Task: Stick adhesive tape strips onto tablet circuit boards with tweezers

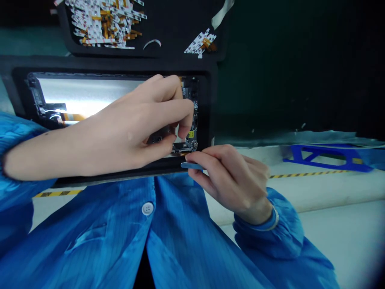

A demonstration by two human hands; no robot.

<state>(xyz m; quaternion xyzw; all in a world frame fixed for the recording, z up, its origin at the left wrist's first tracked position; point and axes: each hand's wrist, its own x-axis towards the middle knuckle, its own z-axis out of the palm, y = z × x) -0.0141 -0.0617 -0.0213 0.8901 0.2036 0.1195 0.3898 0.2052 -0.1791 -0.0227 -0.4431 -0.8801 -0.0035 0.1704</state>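
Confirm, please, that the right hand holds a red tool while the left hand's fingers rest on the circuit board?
No: the head view shows the tool in the right hand is blue, not red. The left hand does rest its fingers on the circuit board.

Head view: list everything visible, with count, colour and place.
fixture: one, black, centre left
panel: one, silver, inside the fixture
circuit board: one, dark, fixture's right end
tray: one, black, top, behind the fixture
flex strips: two piles, white and orange, in the tray
frame: one, blue, right, on the bench
striped tape: one line, yellow and black, along the bench
tool: one, blue, at the fixture's near edge
coat: one, blue, bottom
left hand: one, bare, fingertips over the circuit board
right hand: one, bare, pinching the tool
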